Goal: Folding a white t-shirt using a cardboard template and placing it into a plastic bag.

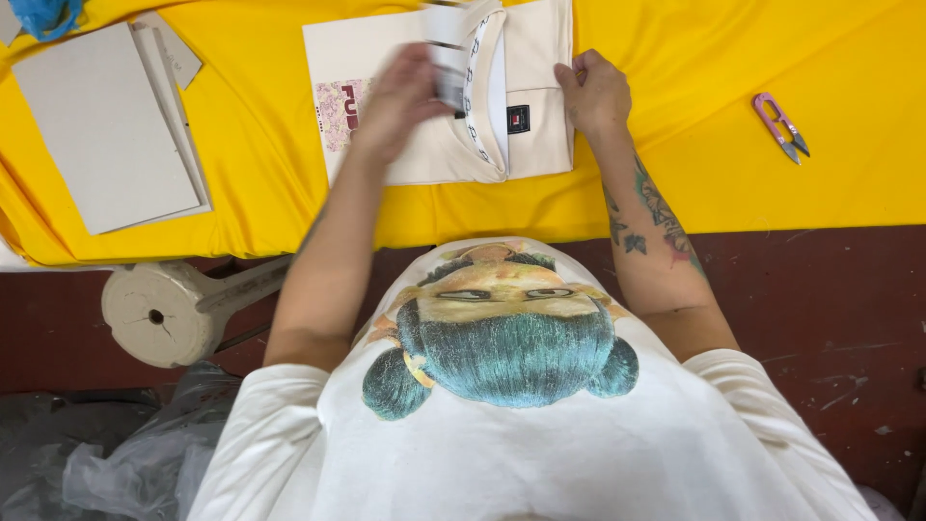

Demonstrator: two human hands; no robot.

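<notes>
A folded cream T-shirt (540, 135) with a printed collar band and a small dark label lies on the yellow cloth (733, 183) covering the table. My left hand (397, 98) is blurred by motion over the shirt's left half. Its fingertips seem to pinch a small pale card (448, 75) beside the collar. My right hand (594, 92) rests on the shirt's right edge, fingers curled over the fold. A pink print shows on the shirt's left side, partly hidden by my left hand.
A stack of grey cardboard sheets (106, 125) lies at the left on the cloth. Pink thread snips (781, 125) lie at the right. A white stool (159, 311) and crumpled plastic bags (125, 453) sit on the dark red floor at lower left.
</notes>
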